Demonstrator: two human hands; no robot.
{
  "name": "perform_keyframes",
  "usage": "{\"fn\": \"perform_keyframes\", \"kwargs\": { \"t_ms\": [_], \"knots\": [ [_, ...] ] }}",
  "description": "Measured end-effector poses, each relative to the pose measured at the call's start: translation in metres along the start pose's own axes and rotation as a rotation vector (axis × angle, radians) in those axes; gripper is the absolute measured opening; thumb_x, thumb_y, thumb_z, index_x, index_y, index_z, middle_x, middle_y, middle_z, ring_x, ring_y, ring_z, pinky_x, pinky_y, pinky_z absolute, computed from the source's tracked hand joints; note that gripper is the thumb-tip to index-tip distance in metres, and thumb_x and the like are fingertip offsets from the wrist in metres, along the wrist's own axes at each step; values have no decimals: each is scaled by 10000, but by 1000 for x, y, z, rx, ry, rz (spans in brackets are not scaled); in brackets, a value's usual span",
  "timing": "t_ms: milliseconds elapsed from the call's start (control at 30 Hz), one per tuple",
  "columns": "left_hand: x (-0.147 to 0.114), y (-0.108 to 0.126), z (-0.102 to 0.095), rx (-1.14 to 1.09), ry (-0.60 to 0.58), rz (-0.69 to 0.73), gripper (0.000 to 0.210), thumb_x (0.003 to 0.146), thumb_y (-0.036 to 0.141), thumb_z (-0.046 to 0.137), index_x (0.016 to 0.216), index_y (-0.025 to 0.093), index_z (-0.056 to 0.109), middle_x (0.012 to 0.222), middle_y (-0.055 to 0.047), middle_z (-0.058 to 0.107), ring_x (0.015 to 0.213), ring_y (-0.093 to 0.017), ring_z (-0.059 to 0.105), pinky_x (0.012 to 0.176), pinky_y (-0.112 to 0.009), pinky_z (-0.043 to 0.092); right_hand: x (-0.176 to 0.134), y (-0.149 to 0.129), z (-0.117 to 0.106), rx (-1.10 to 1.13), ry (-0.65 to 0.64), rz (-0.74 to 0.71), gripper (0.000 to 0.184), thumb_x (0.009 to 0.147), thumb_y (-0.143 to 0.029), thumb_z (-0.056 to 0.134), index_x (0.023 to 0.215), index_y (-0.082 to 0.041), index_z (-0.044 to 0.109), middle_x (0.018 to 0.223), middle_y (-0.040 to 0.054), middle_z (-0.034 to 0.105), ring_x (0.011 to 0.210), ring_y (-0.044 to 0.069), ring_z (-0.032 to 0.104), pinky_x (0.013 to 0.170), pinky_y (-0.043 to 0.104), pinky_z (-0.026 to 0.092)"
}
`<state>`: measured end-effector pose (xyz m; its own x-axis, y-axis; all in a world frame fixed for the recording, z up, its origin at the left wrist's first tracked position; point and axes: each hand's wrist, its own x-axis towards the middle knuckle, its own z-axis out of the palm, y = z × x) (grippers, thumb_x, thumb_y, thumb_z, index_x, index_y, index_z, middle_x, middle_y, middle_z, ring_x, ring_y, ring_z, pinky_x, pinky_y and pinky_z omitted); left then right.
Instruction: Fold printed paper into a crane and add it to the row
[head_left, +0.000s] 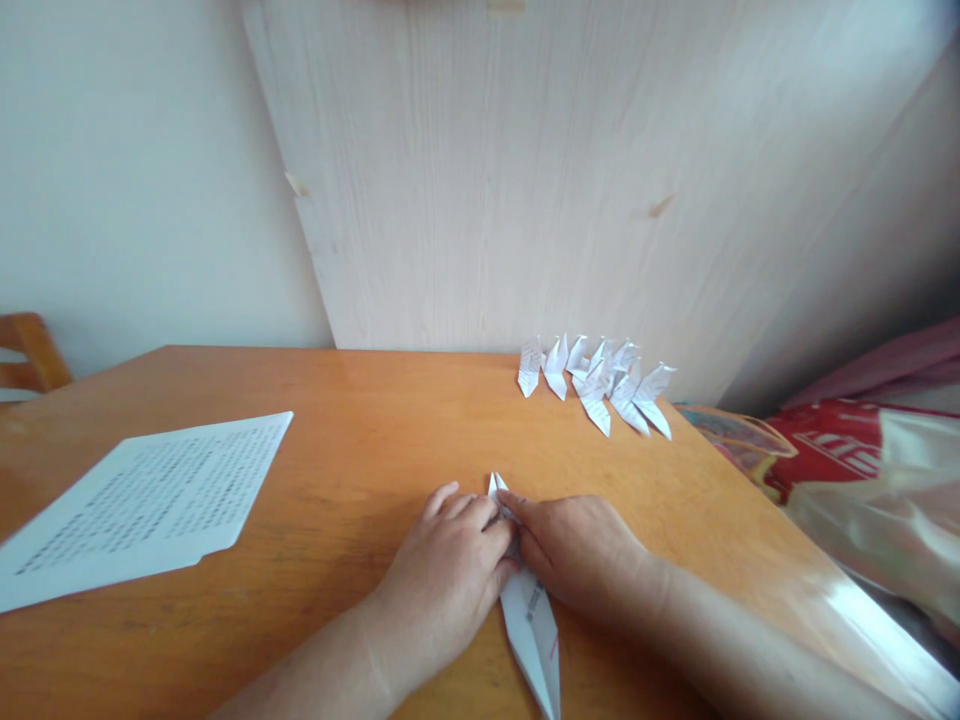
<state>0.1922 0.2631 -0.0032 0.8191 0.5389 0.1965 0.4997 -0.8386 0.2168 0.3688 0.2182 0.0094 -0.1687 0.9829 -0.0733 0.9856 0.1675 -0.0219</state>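
A long, narrow piece of folded paper [531, 630] with print on it lies on the table, its split pointed tip facing away from me. My left hand [461, 550] is over its left side, fingers bent and pressed on the paper near the upper part. From the other side, my right hand [574, 545] presses the same part, its index finger reaching close to the tip. Both hands meet at the fold and hide the paper's middle. The lower end widens, then narrows towards me.
Several folded paper figures [596, 395] stand grouped at the table's far right. A stack of printed sheets [157, 500] lies on the left of the wooden table [360, 420]. Bags [862, 470] sit beyond the right edge; a wooden chair [34, 350] is at far left.
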Motion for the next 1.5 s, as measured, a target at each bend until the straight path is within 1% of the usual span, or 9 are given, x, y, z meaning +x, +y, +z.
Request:
{"fn": "perform_keyframes", "kwargs": {
  "t_ms": [267, 600, 800, 867, 1000, 1067, 1167, 1333, 1500],
  "knots": [
    [-1, -2, 1, -35, 10, -10, 204, 889, 290, 665, 1093, 275, 660, 1186, -51, 646, 1145, -275, 575, 1130, -587, 274, 5, 1, 5, -63, -9, 44, 482, 914, -259, 529, 1394, -288, 501, 838, 114, 765, 730, 305, 742, 537, 293, 417],
    [-1, 0, 1, -43, 28, -22, 144, 882, 319, 671, 1007, 248, 675, 1149, -67, 652, 1130, -283, 582, 1130, -610, 256, 10, 0, -1, -9, -18, 128, 487, 929, -243, 511, 1409, -319, 521, 878, 106, 775, 784, 288, 737, 616, 298, 448],
    [-1, 0, 1, -32, 34, -13, 151, 891, 330, 655, 1010, 240, 675, 1139, -73, 651, 1114, -286, 583, 1128, -620, 254, 12, 1, -4, 47, -20, 164, 468, 960, -255, 476, 1417, -332, 541, 928, 107, 782, 827, 290, 739, 664, 320, 465],
    [-1, 0, 2, -42, 49, -14, 138, 891, 328, 653, 991, 236, 680, 1120, -71, 652, 1103, -282, 583, 1134, -619, 243, 13, 4, -1, 127, 27, 154, 430, 970, -262, 456, 1378, -323, 577, 971, 95, 781, 874, 273, 734, 711, 318, 471],
    [-1, -1, 2, -54, 62, -9, 125, 888, 337, 655, 965, 245, 692, 1058, -59, 659, 1086, -278, 578, 1137, -616, 229, 15, 16, 10, 326, 188, 165, 352, 961, -260, 459, 1263, -256, 639, 1044, 83, 765, 969, 243, 708, 790, 297, 463],
    [-1, -2, 2, -51, 59, -5, 127, 876, 345, 672, 958, 251, 697, 1042, -56, 663, 1093, -283, 568, 1130, -617, 232, 15, 22, 14, 388, 241, 197, 300, 941, -253, 478, 1180, -223, 657, 1012, 85, 762, 944, 234, 702, 773, 286, 458],
    [-1, -4, -1, -52, 53, -8, 151, 864, 367, 689, 979, 270, 701, 1059, -50, 666, 1111, -292, 555, 1121, -636, 219, 14, 26, 15, 450, 274, 219, 213, 914, -235, 497, 1056, -213, 655, 887, 58, 747, 820, 204, 685, 710, 267, 439],
    [2, -7, -6, -100, 14, -41, 233, 842, 396, 713, 1050, 296, 676, 1090, -34, 673, 1120, -296, 563, 1121, -667, 169, 6, 26, 8, 519, 279, 170, 107, 904, -258, 519, 875, -216, 613, 724, -1, 667, 651, 150, 594, 596, 242, 371],
    [5, -9, -7, -159, 17, -83, 422, 810, 397, 746, 1185, 284, 589, 1200, -58, 671, 1173, -310, 557, 1131, -680, 107, -3, 24, -1, 546, 122, 138, 159, 866, -351, 612, 803, -206, 608, 684, -6, 646, 596, 135, 538, 538, 246, 317]
  ]
}}
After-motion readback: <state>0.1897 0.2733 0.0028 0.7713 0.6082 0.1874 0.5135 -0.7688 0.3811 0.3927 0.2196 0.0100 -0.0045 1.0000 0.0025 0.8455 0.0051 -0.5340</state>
